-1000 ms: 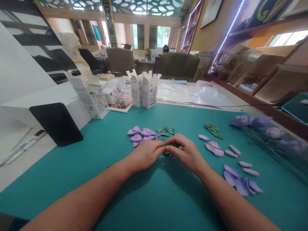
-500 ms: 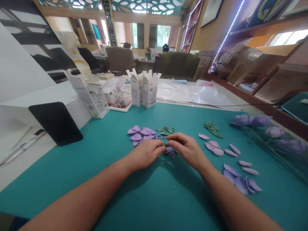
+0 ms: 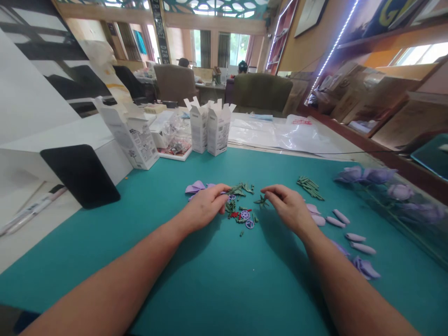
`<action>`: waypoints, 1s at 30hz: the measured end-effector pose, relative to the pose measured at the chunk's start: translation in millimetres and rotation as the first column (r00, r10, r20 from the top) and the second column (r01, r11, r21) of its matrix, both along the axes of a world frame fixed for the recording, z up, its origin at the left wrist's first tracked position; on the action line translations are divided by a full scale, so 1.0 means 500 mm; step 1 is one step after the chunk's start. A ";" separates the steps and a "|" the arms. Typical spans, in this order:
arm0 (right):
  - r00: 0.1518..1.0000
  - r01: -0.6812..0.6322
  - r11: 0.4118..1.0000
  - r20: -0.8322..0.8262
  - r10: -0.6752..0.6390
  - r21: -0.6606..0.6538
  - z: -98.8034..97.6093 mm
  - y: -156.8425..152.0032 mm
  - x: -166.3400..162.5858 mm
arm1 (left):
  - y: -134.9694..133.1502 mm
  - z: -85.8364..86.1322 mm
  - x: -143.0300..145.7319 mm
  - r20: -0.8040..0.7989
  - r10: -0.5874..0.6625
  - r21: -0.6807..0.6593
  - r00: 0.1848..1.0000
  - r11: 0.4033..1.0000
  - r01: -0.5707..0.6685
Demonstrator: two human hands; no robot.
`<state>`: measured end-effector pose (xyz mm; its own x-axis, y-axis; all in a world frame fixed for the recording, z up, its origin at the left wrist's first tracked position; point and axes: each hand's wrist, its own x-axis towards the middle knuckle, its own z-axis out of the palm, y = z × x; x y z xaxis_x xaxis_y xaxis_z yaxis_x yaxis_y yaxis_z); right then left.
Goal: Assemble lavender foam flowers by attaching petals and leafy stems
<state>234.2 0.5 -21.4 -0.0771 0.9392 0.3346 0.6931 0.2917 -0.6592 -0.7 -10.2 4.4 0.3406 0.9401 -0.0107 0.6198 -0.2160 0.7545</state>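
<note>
My left hand (image 3: 205, 207) rests on the teal mat (image 3: 224, 280), fingers curled, its tips touching a heap of small green, purple and red parts (image 3: 241, 214). It lies partly over a pile of purple petals (image 3: 195, 188). My right hand (image 3: 290, 206) is to the right of the heap and pinches a small green star-shaped leaf piece (image 3: 262, 201) just above the mat. More green leaf pieces (image 3: 241, 189) lie behind the heap.
Green stems (image 3: 310, 186) and loose purple petals (image 3: 350, 233) lie to the right; finished purple flowers (image 3: 378, 177) lie at the far right. Three open white boxes (image 3: 210, 128), a black tablet (image 3: 80, 175) and plastic bags (image 3: 280, 133) stand behind.
My hands, close together over the small parts before, have moved apart. The right hand has drawn a green leaf piece off to the right; the left has shifted toward the petals.
</note>
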 end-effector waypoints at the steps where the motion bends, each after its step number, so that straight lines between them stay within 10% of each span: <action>1: 0.999 -0.024 1.000 0.038 0.023 0.018 -0.002 -0.002 -0.004 | 0.002 -0.001 -0.002 0.015 0.019 0.015 1.000 1.000 -0.020; 15: 0.795 -0.424 0.904 0.499 0.346 0.049 -0.050 -0.036 -0.086 | 0.010 -0.008 -0.004 -0.090 0.118 0.150 0.989 0.983 -0.104; 30: 0.794 -0.270 0.961 0.578 0.188 0.059 -0.051 -0.016 -0.057 | 0.043 0.011 -0.004 -0.231 0.116 0.142 0.966 0.986 -0.085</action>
<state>205.7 -7.3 -46.8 -0.4973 0.8200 0.2832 0.8303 0.5445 -0.1186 -2.9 11.3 9.8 0.2466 0.9681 0.0445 0.8013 -0.2295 0.5525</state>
